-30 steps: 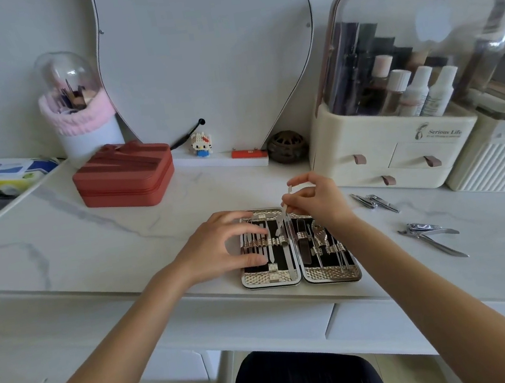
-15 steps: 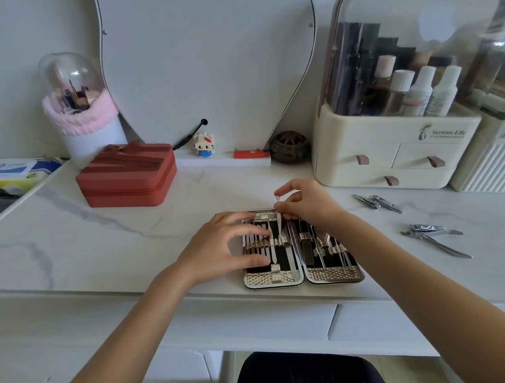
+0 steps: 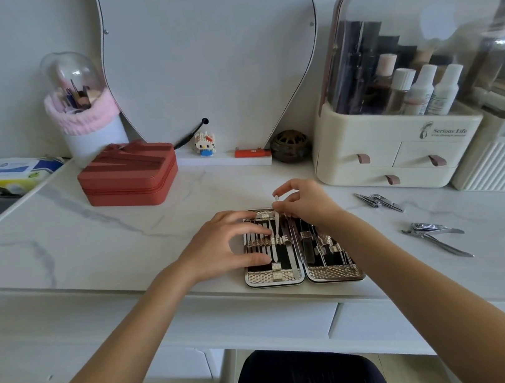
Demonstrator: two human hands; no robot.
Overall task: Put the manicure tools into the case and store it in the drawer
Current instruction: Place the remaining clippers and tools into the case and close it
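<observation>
The manicure case (image 3: 298,246) lies open flat on the white marble worktop (image 3: 88,242), near its front edge, both halves showing rows of metal tools under elastic straps. The left hand (image 3: 220,248) rests on the left half, fingers (image 3: 242,217) spread and loosely bent over the tools, thumb lying across the lower straps; they press down rather than grip. Just right of those fingers, the right hand (image 3: 307,203) hovers over the case's far edge, its thumb and forefinger pinching the upper end of a slim metal tool (image 3: 277,225), which stands nearly upright with its lower end down in the left half beside the centre hinge. Right of the right hand's fingers, two loose tools lie on the worktop: small clippers (image 3: 379,202) nearer, and larger nail clippers (image 3: 434,234) further out. Beyond both hands stands a cream cosmetics organiser (image 3: 395,150) with small drawers.
</observation>
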